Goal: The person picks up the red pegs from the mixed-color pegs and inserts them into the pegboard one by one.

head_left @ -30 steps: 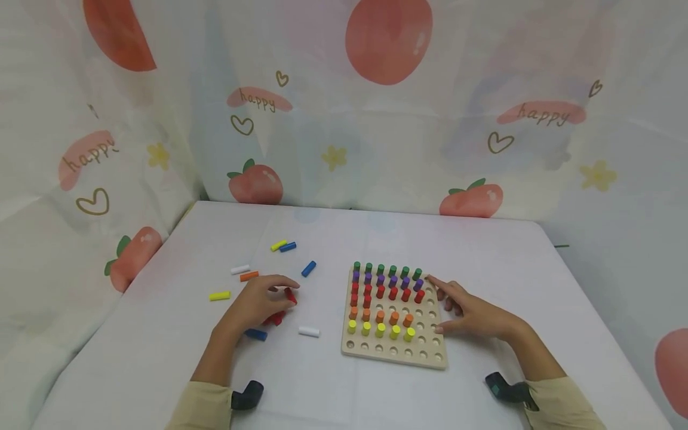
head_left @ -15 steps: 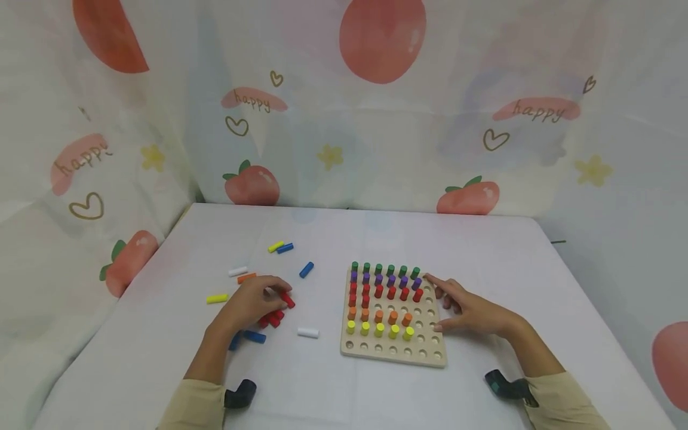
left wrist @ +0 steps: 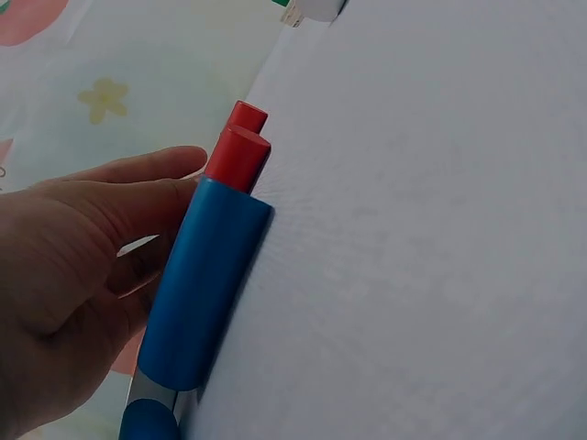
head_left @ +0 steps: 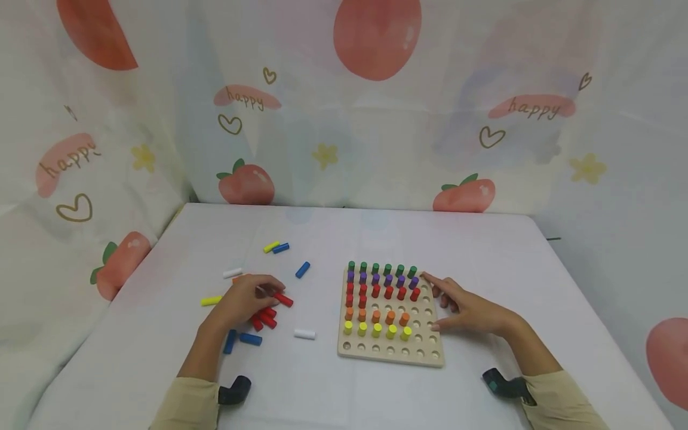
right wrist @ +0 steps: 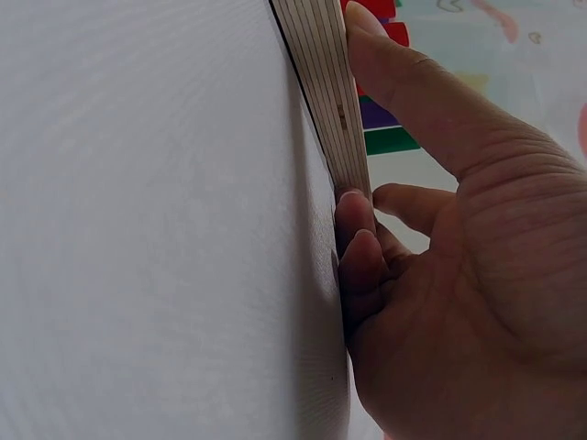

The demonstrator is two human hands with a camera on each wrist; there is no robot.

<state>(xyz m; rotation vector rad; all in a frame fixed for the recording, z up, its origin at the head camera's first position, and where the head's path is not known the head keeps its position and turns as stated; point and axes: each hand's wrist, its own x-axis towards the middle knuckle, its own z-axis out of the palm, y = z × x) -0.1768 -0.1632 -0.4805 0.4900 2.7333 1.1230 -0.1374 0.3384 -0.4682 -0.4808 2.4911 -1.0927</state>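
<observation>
A wooden pegboard (head_left: 391, 360) holds upright rows of green, purple, red, orange and yellow pegs. My left hand (head_left: 244, 297) is left of it, thumb and fingers pinching one end of a red peg (head_left: 285, 300). More red pegs (head_left: 264, 321) lie below those fingers. In the left wrist view a blue peg (left wrist: 206, 286) stands in front of the red ones and hides part of the fingers. On the board's right side my right hand (head_left: 473, 312) rests, index finger at the far corner and thumb on the side edge. The right wrist view has the thumb touching the board's edge (right wrist: 326, 92).
Two blue pegs (head_left: 250, 339) and a white peg (head_left: 304, 334) lie near the left hand. Farther back are a yellow peg (head_left: 211, 301), a white peg (head_left: 233, 273) and several others. A patterned cloth curtain (head_left: 317, 113) stands behind the white table (head_left: 301, 388).
The left hand has drawn slightly left, and the red peg at its fingers has turned to lie flatter, pointing right. More red and blue pegs show beneath. The right hand stays on the board.
</observation>
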